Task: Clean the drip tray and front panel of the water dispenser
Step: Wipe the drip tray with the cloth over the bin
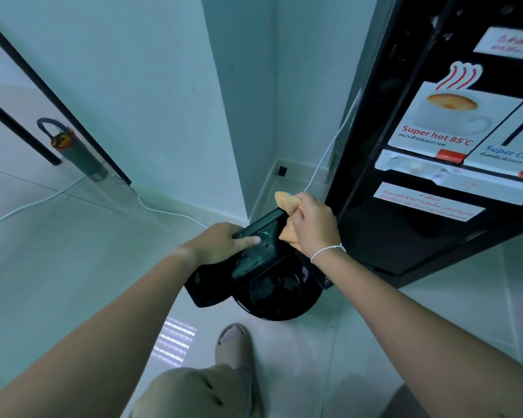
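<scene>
The black drip tray [258, 251] is out of the water dispenser [435, 191] and held low over the floor, wet streaks showing on its inner face. My left hand [221, 244] grips its left edge, thumb inside. My right hand [313, 226] holds an orange cloth [287, 202] pressed against the tray's far right end. The dispenser's black front panel, with its hot and cool stickers, stands at the right, just beyond my right hand.
A round black basin [280, 297] sits on the white tiled floor under the tray. A white cable [163, 208] runs along the wall base. A grey folded umbrella [79, 152] leans at the left. My foot [233, 348] stands close below.
</scene>
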`<action>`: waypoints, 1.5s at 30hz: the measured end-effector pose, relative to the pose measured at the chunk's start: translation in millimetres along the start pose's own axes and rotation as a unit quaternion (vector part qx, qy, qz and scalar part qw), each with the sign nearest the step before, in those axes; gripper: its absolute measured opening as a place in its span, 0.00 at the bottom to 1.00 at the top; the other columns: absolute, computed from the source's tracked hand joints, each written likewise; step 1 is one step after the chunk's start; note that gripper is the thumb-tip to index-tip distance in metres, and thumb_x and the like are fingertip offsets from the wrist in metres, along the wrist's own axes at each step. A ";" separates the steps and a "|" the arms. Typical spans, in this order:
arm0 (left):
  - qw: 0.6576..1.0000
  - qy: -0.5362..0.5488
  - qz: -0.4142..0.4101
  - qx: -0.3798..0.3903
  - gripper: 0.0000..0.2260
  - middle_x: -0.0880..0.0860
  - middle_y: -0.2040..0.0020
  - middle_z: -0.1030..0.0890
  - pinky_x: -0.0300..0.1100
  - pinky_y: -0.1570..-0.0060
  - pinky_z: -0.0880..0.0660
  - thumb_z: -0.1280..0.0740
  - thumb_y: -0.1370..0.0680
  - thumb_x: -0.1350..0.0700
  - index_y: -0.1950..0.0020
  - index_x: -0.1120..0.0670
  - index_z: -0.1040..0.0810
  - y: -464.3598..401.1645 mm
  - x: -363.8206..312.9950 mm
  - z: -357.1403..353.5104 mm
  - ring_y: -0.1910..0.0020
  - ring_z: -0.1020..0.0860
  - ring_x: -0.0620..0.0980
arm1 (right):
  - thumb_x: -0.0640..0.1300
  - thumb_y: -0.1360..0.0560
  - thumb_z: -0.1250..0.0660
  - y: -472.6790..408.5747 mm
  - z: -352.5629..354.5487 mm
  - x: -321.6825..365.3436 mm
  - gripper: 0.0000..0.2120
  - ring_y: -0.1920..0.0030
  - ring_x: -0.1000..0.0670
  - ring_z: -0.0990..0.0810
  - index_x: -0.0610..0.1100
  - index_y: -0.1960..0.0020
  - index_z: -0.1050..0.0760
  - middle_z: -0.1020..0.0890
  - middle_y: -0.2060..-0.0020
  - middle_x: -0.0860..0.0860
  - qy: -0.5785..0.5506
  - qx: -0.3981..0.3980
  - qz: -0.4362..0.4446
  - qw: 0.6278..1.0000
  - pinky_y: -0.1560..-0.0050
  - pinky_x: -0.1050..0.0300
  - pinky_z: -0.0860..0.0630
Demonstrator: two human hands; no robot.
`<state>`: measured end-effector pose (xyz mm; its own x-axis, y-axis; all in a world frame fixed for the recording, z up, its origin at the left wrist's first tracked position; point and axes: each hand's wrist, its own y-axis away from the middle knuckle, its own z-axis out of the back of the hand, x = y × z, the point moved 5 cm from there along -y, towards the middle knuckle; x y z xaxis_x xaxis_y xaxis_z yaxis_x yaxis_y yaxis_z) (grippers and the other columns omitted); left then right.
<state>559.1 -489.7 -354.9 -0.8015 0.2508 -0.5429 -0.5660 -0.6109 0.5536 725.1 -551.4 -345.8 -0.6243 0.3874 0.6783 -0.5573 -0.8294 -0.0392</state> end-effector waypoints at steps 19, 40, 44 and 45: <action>0.919 0.278 -0.023 -0.280 0.22 0.50 0.60 0.24 0.43 0.53 0.31 0.52 0.18 0.45 0.55 0.57 0.26 -4.9 -4.1 -15.8 0.57 0.27 0.49 | 0.39 0.26 0.40 46.3 -45.5 -2.0 0.15 0.72 0.51 0.34 0.43 0.70 0.38 0.31 0.73 0.50 -0.206 0.110 -0.215 0.948 0.74 0.63 0.39; 0.945 0.199 -0.062 -0.254 0.18 0.47 0.67 0.30 0.41 0.62 0.36 0.50 0.17 0.48 0.66 0.50 0.35 -5.0 -17.6 -35.3 0.65 0.30 0.46 | 0.43 0.23 0.38 8.8 -10.1 -10.9 0.18 0.72 0.51 0.33 0.42 0.70 0.36 0.32 0.74 0.51 -0.204 0.022 -0.220 0.954 0.76 0.64 0.39; 0.932 0.247 0.009 -0.265 0.23 0.51 0.51 0.24 0.41 0.47 0.32 0.53 0.18 0.45 0.46 0.57 0.23 -13.6 -4.9 -24.9 0.49 0.27 0.51 | 0.40 0.24 0.39 36.1 -23.1 -8.5 0.15 0.71 0.52 0.32 0.43 0.70 0.35 0.30 0.74 0.52 -0.225 0.062 -0.200 0.952 0.76 0.69 0.36; 0.928 0.251 0.024 -0.274 0.24 0.53 0.50 0.24 0.42 0.46 0.32 0.53 0.18 0.45 0.43 0.59 0.23 -15.5 -0.2 -20.9 0.48 0.26 0.53 | 0.40 0.24 0.39 45.5 -30.4 -9.8 0.15 0.71 0.52 0.32 0.43 0.70 0.33 0.30 0.74 0.52 -0.222 0.093 -0.191 0.952 0.76 0.69 0.37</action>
<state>572.1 -496.1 -376.5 -0.5551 -0.0837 -0.8276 -0.2382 -0.9373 0.2546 689.2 -580.7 -376.6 -0.0801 0.5020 0.8612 -0.5647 -0.7348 0.3758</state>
